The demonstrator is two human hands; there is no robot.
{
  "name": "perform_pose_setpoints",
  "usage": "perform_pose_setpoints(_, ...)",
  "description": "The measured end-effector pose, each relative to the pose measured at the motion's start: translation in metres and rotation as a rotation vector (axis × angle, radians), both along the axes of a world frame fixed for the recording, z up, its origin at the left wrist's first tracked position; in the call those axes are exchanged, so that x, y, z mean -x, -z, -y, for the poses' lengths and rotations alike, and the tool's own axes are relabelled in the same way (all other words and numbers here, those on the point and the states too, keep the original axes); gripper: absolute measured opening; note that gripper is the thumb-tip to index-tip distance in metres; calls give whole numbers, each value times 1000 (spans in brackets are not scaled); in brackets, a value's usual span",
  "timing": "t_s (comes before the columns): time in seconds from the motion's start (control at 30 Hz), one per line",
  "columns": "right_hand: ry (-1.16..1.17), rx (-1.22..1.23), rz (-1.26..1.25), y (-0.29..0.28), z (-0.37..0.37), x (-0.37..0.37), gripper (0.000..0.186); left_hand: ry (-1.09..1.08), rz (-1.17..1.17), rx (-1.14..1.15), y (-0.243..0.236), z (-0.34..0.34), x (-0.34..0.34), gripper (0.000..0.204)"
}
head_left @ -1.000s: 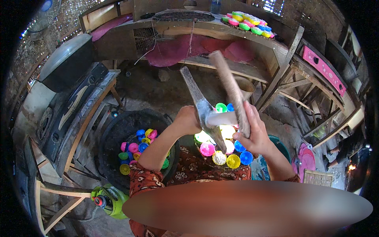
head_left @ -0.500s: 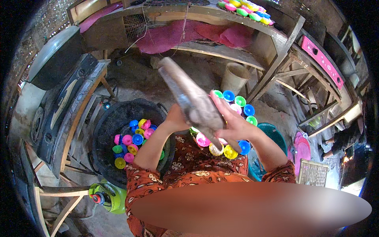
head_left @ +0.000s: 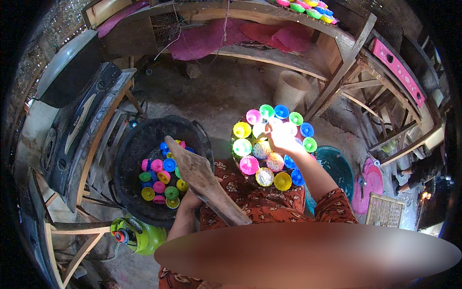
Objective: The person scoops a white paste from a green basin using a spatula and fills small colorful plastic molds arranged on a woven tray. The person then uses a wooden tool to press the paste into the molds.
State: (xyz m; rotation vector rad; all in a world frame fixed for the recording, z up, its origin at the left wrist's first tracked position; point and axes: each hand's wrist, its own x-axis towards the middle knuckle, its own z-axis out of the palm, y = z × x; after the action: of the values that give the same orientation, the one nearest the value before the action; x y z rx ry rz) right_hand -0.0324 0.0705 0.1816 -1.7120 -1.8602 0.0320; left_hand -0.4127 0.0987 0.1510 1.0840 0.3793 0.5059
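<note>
My left hand (head_left: pixel 193 198) is mostly hidden under a long, brown, worn wooden piece (head_left: pixel 195 173), wider in its middle, and grips it from below. The piece slants across my lap, its upper end over the large black basin (head_left: pixel 124 144). My right hand (head_left: pixel 279 138) is over a round cluster of small fluted plastic cups, among them a yellow cup (head_left: pixel 242 129) and a pink cup (head_left: pixel 249 164). Its fingers are curled together among the cups in strong glare; what they hold, if anything, cannot be made out. Some cups hold whitish contents, such as one front cup (head_left: pixel 264 177).
Inside the basin lie several loose coloured cups (head_left: pixel 169 164). A green gas cylinder (head_left: pixel 144 237) stands at the near left, a teal tub (head_left: pixel 339 168) at right. Farther off are a pale bucket (head_left: pixel 291 89), wooden benches and a pink-fronted stove (head_left: pixel 397 72).
My right hand has let go of the wooden piece and moved to the cups. The left hand has brought the piece left and down, uncovering more of the cup cluster.
</note>
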Motion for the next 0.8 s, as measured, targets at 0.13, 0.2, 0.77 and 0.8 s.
perform_pose_setpoints(0.13, -43, -40, -52, -12, 1, 6, 24, 1, -153, 28, 29, 6, -6, 42)
perform_pose_setpoints(0.2, -56, -49, -68, -15, 2, 9, 22, 21, -114, 66, 40, 6, -7, 42)
perform_pose_setpoints(0.77, 23, 114, 29, -69, 26, 28, 18, -282, -521, -87, 10, 2, -20, 60)
perform_pose_setpoints(0.8, 39, 149, 74, -70, 27, 28, 17, -306, -525, -240, 9, 1, -22, 61)
